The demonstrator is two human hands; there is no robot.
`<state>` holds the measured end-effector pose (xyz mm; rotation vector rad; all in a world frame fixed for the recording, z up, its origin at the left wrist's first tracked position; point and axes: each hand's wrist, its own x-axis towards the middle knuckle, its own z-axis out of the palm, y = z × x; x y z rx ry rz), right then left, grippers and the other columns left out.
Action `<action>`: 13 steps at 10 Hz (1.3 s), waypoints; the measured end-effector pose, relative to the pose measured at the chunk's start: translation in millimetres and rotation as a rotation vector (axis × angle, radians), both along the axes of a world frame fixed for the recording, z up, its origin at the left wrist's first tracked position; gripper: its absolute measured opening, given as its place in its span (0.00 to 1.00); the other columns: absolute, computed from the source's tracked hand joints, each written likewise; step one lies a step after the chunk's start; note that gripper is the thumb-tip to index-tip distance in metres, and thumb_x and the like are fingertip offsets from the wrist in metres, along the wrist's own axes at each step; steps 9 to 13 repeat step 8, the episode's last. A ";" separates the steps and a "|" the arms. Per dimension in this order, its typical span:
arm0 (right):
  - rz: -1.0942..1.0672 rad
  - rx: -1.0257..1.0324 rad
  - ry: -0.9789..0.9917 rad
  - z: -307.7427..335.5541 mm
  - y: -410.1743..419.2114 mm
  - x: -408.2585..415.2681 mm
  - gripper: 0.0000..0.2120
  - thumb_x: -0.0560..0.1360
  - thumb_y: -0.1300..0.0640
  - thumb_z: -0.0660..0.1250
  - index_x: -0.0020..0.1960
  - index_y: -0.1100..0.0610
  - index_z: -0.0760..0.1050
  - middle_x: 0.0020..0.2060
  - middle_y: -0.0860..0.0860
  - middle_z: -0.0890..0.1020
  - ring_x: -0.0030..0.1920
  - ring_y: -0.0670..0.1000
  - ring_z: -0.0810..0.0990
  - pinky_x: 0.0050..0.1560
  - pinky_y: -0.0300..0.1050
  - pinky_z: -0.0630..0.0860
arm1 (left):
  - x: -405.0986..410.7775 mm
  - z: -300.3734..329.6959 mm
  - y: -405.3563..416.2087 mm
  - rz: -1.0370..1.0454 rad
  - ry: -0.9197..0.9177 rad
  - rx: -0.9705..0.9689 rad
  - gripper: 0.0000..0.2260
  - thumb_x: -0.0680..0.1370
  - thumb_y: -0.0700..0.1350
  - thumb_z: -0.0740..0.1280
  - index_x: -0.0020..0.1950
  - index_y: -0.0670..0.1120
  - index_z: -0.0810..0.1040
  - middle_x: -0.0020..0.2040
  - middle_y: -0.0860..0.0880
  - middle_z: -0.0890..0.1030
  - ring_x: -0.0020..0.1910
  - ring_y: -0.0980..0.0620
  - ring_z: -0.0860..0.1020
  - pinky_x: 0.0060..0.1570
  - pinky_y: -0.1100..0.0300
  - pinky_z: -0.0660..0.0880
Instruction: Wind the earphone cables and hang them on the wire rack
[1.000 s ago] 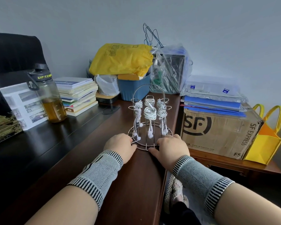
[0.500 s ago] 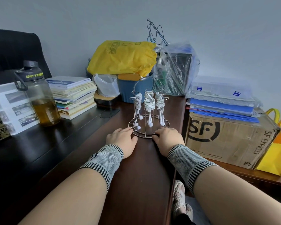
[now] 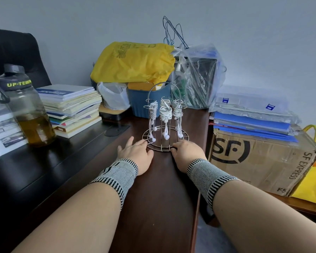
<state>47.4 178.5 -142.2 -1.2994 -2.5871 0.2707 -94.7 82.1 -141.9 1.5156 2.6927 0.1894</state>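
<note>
two forearms in grey knitted wrist bands reaching forward over the brown bench (image 3: 159, 189). left hand (image 3: 135, 152) flat on the wood, fingers (image 3: 129, 141) relaxed and spread, tips touching the near left rim of the wire rack (image 3: 165, 141). right hand (image 3: 185, 152) against the near right rim, fingers mostly hidden behind the knuckles, so cannot tell whether gripping the base ring or only pressing on it. on the rack, wound white earphone cables (image 3: 165, 113) hanging from the upper hooks, earbuds dangling just above the base; no loose cable visible on the bench. likely the closing step: winding and hanging apparently done, rack only being steadied or positioned. next move probably calling for an even two-sided push or a gentle release, without tipping the light frame or shaking bundles off. further back a blue bin (image 3: 144, 103), a yellow bag (image 3: 133, 63), stacked books (image 3: 71, 106), a bottle (image 3: 29, 114) and a cardboard box (image 3: 259, 157) to the right.
</note>
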 end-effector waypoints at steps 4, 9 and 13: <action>0.034 0.013 0.000 -0.6 2.8 -0.4 0.17 0.81 0.51 0.53 0.60 0.54 0.76 0.58 0.50 0.77 0.63 0.53 0.73 0.61 0.46 0.70 | -0.9 -1.9 -1.8 0.015 -0.035 0.050 0.23 0.82 0.53 0.50 0.78 0.54 0.59 0.78 0.62 0.57 0.79 0.53 0.46 0.76 0.41 0.49; 0.107 -0.099 0.001 7.0 7.8 10.5 0.20 0.81 0.48 0.54 0.71 0.53 0.66 0.74 0.52 0.64 0.76 0.55 0.56 0.75 0.49 0.55 | 6.9 6.8 -6.5 0.017 -0.007 0.012 0.24 0.82 0.54 0.52 0.79 0.55 0.56 0.79 0.60 0.55 0.79 0.53 0.44 0.77 0.44 0.49; 0.107 -0.099 0.001 7.0 7.8 10.5 0.20 0.81 0.48 0.54 0.71 0.53 0.66 0.74 0.52 0.64 0.76 0.55 0.56 0.75 0.49 0.55 | 6.9 6.8 -6.5 0.017 -0.007 0.012 0.24 0.82 0.54 0.52 0.79 0.55 0.56 0.79 0.60 0.55 0.79 0.53 0.44 0.77 0.44 0.49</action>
